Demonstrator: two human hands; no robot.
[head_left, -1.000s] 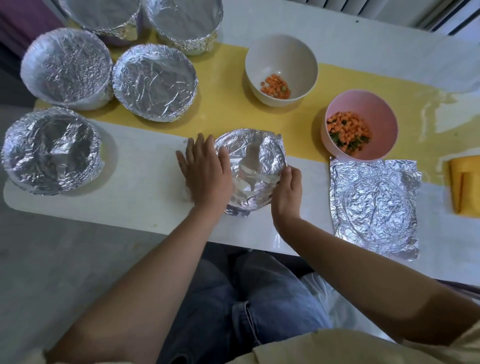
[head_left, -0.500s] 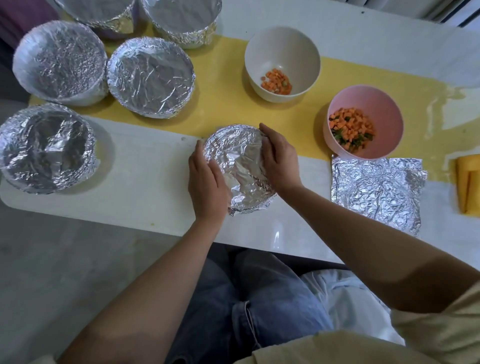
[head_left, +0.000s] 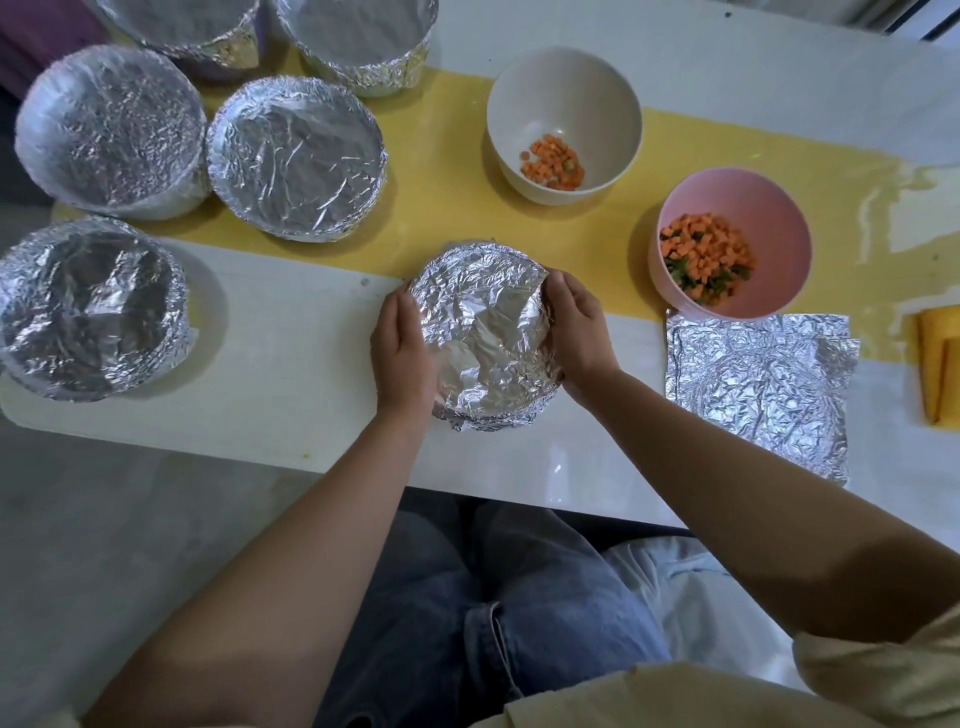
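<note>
A small bowl covered with crinkled foil (head_left: 485, 332) sits on the white table near the front edge. My left hand (head_left: 402, 353) cups its left side and my right hand (head_left: 574, 332) cups its right side, fingers curled round the foil rim. A flat foil sheet (head_left: 758, 389) lies to the right of it. Behind that sheet a pink bowl (head_left: 779, 208) holds diced carrot and green bits. A white bowl (head_left: 563, 98) with a few carrot cubes stands further back.
Several foil-covered bowls stand at the left and back left, among them one (head_left: 88, 306) by the left edge and one (head_left: 296, 156) on the yellow mat (head_left: 441, 208). A folded yellow cloth (head_left: 940, 364) lies at the far right. My knees are below the table's edge.
My right hand went from the bowl's near right side up over its far rim, then down to the right side. My left hand shifted from on top of the foil to the left rim.
</note>
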